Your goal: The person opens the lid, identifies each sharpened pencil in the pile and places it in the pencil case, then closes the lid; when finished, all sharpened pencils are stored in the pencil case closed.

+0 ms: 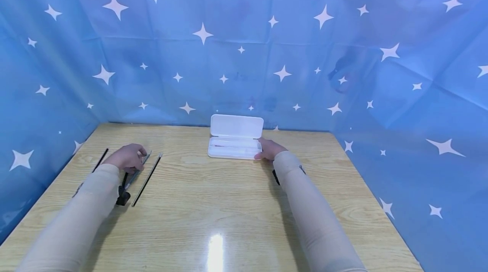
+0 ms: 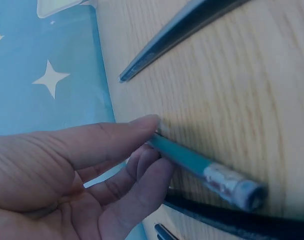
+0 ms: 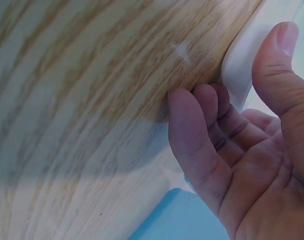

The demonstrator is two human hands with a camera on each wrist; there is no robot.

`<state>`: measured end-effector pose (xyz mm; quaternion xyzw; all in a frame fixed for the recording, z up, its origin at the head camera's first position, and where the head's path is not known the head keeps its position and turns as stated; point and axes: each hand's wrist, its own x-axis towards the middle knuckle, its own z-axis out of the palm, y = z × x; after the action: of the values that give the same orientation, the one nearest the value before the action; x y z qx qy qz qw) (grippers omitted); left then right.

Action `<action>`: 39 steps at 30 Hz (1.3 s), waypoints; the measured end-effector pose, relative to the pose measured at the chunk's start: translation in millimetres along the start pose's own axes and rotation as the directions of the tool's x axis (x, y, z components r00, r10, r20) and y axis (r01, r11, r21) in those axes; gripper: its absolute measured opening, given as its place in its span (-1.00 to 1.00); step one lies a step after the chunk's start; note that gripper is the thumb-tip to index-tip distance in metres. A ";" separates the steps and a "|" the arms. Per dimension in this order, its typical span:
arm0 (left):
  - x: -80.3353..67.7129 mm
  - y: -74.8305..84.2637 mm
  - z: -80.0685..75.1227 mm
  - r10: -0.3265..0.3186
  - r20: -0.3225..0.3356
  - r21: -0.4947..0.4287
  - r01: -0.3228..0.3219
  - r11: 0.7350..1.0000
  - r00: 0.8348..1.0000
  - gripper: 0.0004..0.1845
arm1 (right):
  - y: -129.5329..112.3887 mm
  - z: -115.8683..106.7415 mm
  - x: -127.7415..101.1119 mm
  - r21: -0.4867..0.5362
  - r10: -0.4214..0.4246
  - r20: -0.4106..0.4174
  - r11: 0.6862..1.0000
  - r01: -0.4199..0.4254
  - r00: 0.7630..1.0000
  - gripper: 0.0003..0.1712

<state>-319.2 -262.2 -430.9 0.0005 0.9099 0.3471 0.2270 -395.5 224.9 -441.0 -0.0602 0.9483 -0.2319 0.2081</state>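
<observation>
My left hand lies on the left of the wooden table. Its thumb and fingers pinch a teal pencil with a worn eraser end, which still lies on the wood. A white pencil case stands open at the table's far middle, lid up. At the case's right end my right hand grips it, thumb on the white rim and the other fingers curled against its side.
A long black pencil lies just right of the left hand, seen as the dark stick in the left wrist view. Another black pencil lies to its left. Blue starred cloth walls the table on three sides.
</observation>
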 end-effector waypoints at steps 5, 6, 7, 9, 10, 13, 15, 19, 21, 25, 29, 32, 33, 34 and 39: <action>1.3 2.0 4.0 -0.006 -0.011 0.015 0.006 1.000 1.000 -0.34 | -1.4 0.2 -1.0 0.001 0.013 -0.006 1.000 -0.013 1.000 -0.14; 2.1 1.7 4.2 -0.008 -0.012 0.017 0.008 1.000 1.000 -0.35 | -1.6 0.7 -0.8 0.005 0.019 -0.007 1.000 -0.019 1.000 -0.14; 3.2 1.3 4.7 -0.009 -0.014 0.019 0.010 1.000 1.000 -0.36 | -1.6 1.1 -0.5 -0.001 0.020 -0.009 1.000 -0.020 1.000 -0.15; 5.6 -0.1 5.6 -0.009 -0.020 0.031 0.010 0.999 1.000 -0.39 | -2.3 1.6 0.1 -0.008 0.017 -0.012 1.000 -0.017 1.000 -0.13; 6.6 -0.3 6.1 -0.008 -0.022 0.039 0.009 0.999 1.000 -0.40 | -2.1 1.9 0.2 -0.014 0.011 -0.013 1.000 -0.012 1.000 -0.11; 8.1 -0.8 6.1 -0.003 -0.028 0.056 0.005 0.998 1.000 -0.42 | -1.8 2.4 0.7 -0.020 -0.005 -0.011 1.000 0.005 1.000 -0.08; 7.5 0.0 4.1 0.009 -0.030 0.064 -0.007 0.998 1.000 -0.43 | -2.0 2.1 0.5 -0.016 -0.010 -0.007 1.000 0.010 1.000 -0.06; 6.7 1.6 -0.9 0.047 -0.028 0.057 -0.046 0.997 0.998 -0.45 | -2.1 0.7 -0.4 -0.003 0.008 0.009 1.000 -0.008 1.000 0.02; 6.4 2.3 -2.9 0.068 -0.022 0.054 -0.066 0.996 0.997 -0.46 | -1.9 -0.2 -1.3 0.005 0.017 0.017 1.000 -0.017 1.000 0.06; 4.5 5.3 -5.2 0.077 -0.022 0.030 -0.076 0.997 0.997 -0.45 | -1.7 -2.2 -2.4 -0.006 0.006 0.020 1.000 -0.006 1.000 0.05; 0.4 9.8 -6.8 0.081 -0.040 0.010 -0.081 0.997 0.996 -0.45 | -2.6 -3.0 -2.9 -0.026 -0.012 0.012 1.000 0.013 1.000 0.03; -1.1 12.5 -8.0 0.095 -0.061 0.000 -0.095 0.995 0.994 -0.46 | -2.8 -2.2 -2.3 -0.034 0.004 0.010 0.999 -0.004 1.000 0.01; -1.4 13.1 -8.5 0.103 -0.068 0.001 -0.103 0.995 0.992 -0.47 | -2.8 -1.8 -1.9 -0.038 0.012 0.008 0.999 -0.011 1.000 0.00; -1.4 14.0 -8.8 0.109 -0.078 -0.002 -0.110 0.994 0.991 -0.48 | -2.8 -1.2 -1.6 -0.041 0.019 0.006 0.999 -0.018 1.000 -0.02; -1.0 17.9 -10.8 0.132 -0.108 -0.033 -0.137 0.990 0.985 -0.50 | -2.8 1.8 0.5 -0.031 0.036 -0.008 0.999 -0.037 0.999 -0.05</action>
<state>-325.6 -255.5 -412.1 0.0390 0.9114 0.3795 0.1545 -395.1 221.5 -441.4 -0.0452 0.9535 -0.2134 0.2077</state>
